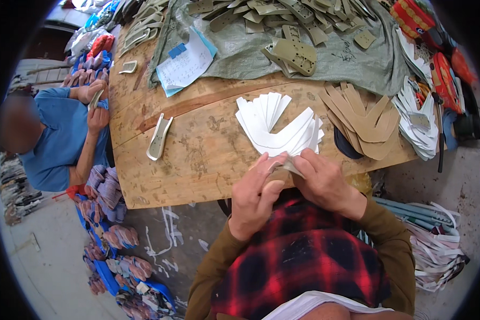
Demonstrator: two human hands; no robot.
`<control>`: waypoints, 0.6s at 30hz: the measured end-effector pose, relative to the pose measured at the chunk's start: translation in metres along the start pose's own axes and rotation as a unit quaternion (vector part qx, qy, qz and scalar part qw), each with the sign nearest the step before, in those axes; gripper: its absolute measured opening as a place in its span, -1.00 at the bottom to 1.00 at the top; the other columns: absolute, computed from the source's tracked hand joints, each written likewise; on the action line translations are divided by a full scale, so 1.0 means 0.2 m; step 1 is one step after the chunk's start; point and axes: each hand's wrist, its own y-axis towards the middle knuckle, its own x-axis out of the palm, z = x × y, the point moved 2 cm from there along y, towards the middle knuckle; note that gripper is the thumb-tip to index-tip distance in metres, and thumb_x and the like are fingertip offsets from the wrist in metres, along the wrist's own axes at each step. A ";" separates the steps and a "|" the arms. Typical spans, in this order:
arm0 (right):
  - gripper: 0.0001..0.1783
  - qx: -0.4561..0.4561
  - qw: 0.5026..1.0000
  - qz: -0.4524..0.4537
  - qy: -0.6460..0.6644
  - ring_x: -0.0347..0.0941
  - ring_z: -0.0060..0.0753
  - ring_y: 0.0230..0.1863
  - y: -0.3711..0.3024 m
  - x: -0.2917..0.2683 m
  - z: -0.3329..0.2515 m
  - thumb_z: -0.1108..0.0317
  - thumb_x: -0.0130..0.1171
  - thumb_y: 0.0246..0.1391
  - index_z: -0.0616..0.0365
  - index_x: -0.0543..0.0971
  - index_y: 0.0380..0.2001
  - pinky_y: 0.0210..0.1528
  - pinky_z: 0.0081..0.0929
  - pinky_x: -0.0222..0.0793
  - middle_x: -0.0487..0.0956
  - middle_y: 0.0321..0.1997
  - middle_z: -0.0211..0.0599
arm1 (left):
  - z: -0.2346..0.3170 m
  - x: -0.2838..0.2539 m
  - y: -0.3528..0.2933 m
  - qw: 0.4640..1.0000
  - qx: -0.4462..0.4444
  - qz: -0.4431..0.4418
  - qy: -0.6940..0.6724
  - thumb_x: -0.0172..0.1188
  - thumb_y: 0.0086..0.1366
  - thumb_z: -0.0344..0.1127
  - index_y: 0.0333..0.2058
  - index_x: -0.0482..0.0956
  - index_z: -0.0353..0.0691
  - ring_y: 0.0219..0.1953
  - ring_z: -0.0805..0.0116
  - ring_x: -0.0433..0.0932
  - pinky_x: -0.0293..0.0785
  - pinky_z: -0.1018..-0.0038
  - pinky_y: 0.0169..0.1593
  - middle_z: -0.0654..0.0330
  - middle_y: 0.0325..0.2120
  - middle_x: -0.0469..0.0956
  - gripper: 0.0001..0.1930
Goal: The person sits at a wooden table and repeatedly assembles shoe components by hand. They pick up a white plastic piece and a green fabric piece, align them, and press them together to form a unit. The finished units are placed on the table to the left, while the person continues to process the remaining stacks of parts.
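At the table's near edge, my left hand (257,193) and my right hand (325,180) pinch a small olive-grey flat piece (289,166) between them. My fingers cover most of it, so its full shape is hidden. Just beyond my fingertips lies a fanned stack of white V-shaped cut pieces (266,140). Brown V-shaped pieces (376,125) are fanned out to the right, with a dark rounded piece (346,145) partly under them. A single olive sole-shaped piece with a white rim (159,137) rests on the wood to the left.
Olive perforated sole pieces (298,53) are heaped on a green woven sack (352,72) at the back. A handwritten sheet (184,66) lies beside it. More white pieces (418,122) sit at the right edge. A person in a blue shirt (58,133) works at the left.
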 end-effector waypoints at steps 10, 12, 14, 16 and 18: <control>-0.63 0.111 0.943 -0.129 0.285 0.51 0.12 -0.25 0.07 -0.05 -0.05 0.44 0.17 0.05 0.32 0.44 -0.06 -0.23 -0.15 0.42 0.52 -0.26 0.02 | -0.03 0.01 0.06 0.990 -0.049 0.086 -0.104 0.10 0.41 -0.29 -0.26 0.62 -0.35 -0.36 0.47 0.44 0.37 0.54 -0.25 0.29 -0.41 0.48 -0.77; -0.63 0.100 0.944 -0.135 0.284 0.51 0.12 -0.25 0.07 -0.04 -0.06 0.45 0.17 0.05 0.32 0.43 -0.05 -0.22 -0.14 0.42 0.52 -0.26 0.02 | -0.04 0.01 0.11 0.987 -0.049 0.074 -0.131 0.11 0.41 -0.27 -0.33 0.62 -0.34 -0.40 0.51 0.38 0.31 0.53 -0.33 0.32 -0.46 0.45 -0.76; -0.63 0.101 0.943 -0.136 0.286 0.51 0.13 -0.25 0.07 -0.03 -0.07 0.45 0.17 0.05 0.31 0.43 -0.05 -0.22 -0.13 0.42 0.52 -0.26 0.02 | -0.08 0.00 0.14 0.976 -0.077 0.058 -0.195 0.11 0.40 -0.27 -0.33 0.61 -0.33 -0.40 0.53 0.38 0.30 0.54 -0.34 0.31 -0.46 0.45 -0.76; -0.64 0.111 0.942 -0.132 0.287 0.51 0.14 -0.24 0.08 -0.02 -0.05 0.46 0.17 0.06 0.29 0.43 -0.05 -0.22 -0.13 0.42 0.52 -0.24 0.01 | -0.12 0.00 0.15 0.946 -0.130 0.037 -0.294 0.11 0.40 -0.26 -0.24 0.61 -0.33 -0.36 0.55 0.43 0.36 0.56 -0.28 0.27 -0.43 0.49 -0.77; -0.67 0.084 0.965 -0.081 0.235 0.50 0.12 -0.26 0.10 -0.03 -0.03 0.47 0.17 0.07 0.29 0.43 -0.08 -0.24 -0.13 0.41 0.51 -0.26 0.00 | -0.06 0.00 0.14 0.931 -0.139 0.070 -0.329 0.08 0.40 -0.34 -0.17 0.58 -0.38 -0.21 0.47 0.49 0.40 0.52 -0.10 0.19 -0.27 0.56 -0.79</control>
